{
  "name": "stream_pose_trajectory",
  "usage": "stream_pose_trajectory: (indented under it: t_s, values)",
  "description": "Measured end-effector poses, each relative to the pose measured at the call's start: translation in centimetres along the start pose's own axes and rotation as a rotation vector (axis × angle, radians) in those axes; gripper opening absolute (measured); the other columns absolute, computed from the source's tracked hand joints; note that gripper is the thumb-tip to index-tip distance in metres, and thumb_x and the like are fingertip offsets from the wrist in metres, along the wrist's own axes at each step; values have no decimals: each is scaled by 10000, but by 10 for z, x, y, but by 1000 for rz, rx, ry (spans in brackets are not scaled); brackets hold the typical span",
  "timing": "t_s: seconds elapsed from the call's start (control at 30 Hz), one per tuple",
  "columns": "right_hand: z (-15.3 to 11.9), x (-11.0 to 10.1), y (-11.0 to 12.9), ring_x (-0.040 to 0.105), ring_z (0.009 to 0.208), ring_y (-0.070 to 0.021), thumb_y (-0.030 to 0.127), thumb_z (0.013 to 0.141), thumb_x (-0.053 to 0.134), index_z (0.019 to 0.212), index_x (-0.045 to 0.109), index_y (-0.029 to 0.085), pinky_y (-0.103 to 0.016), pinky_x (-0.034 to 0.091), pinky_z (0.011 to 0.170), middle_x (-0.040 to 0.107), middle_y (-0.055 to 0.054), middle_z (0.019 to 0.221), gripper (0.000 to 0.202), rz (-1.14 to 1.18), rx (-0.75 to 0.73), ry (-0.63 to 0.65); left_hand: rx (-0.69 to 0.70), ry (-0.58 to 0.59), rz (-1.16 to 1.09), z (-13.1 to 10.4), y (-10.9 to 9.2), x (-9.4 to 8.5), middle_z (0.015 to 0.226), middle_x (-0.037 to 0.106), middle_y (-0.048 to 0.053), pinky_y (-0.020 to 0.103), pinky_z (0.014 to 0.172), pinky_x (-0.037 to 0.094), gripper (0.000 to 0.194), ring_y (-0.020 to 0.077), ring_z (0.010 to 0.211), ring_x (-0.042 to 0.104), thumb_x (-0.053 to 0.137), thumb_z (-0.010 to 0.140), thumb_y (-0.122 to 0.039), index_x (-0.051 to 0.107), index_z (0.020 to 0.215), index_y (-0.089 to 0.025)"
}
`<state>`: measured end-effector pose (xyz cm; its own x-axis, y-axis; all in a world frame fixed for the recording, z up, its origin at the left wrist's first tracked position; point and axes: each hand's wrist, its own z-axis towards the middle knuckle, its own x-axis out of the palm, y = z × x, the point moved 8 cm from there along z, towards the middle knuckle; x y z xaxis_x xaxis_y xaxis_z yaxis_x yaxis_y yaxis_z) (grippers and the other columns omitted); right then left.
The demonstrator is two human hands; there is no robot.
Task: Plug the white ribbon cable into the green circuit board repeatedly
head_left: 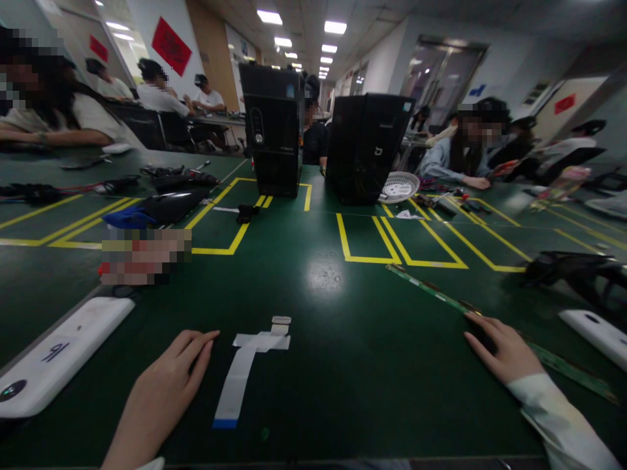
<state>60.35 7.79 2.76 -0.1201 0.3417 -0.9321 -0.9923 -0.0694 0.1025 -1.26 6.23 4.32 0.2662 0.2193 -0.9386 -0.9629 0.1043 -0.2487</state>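
Note:
My left hand (164, 382) rests on the green table with its fingers stretched out and nothing held. Just to its right lies a flat white ribbon cable (239, 375), bent in a T-like shape, with a blue end near me and a small connector at the far end. My right hand (504, 349) lies over a long, narrow green circuit board strip (563, 365). Its fingers are extended, thumb apart, the fingertips at the strip's edge; part of the strip is hidden under the hand.
White devices lie at the left (73, 352) and right (595, 336). Two black computer towers, one on the left (272, 130) and one on the right (367, 150), stand at the back near a white round basket (400, 187). Yellow tape (210, 251) marks the tabletop. Other people sit beyond.

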Motion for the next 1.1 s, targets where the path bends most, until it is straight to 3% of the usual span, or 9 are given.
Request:
stream_pose_trajectory:
  t_s: [0.17,0.33,0.63,0.9,1.1]
  values:
    - [6,3,28,622,1060,-280,500,884,435,1215,595,160,-454,500,927,641,-154,1149,500,57,-155,-5,1,14,-8,-1,3,2,1037,625,58,256,620,534,445,156,774,665,339,932,-440,654,1132,-199]
    - [15,13,71,560,1192,-259,403,926,445,1302,534,154,-448,464,1008,580,-158,1289,460,128,-309,1,-5,15,-28,-2,5,3,1048,629,57,248,610,533,427,155,781,667,358,927,-433,658,1127,-204]
    - [48,33,176,513,1253,-252,306,937,446,1324,514,170,-473,450,1036,557,-149,1338,416,255,-551,-28,17,1,-11,-1,5,4,1036,627,58,255,620,531,436,158,783,665,338,940,-442,649,1131,-204]
    - [63,44,285,468,1288,-256,308,928,445,1318,523,122,-465,406,1071,533,-160,1370,439,356,-714,75,-22,37,-45,-2,7,5,1058,628,59,258,616,540,421,165,798,664,363,931,-441,643,1147,-212]
    - [61,50,331,419,1329,-246,348,964,387,1342,506,110,-444,354,1109,501,-150,1409,462,369,-763,119,-10,18,-42,-1,5,2,1051,628,54,264,617,537,428,164,782,667,350,931,-447,649,1129,-214]
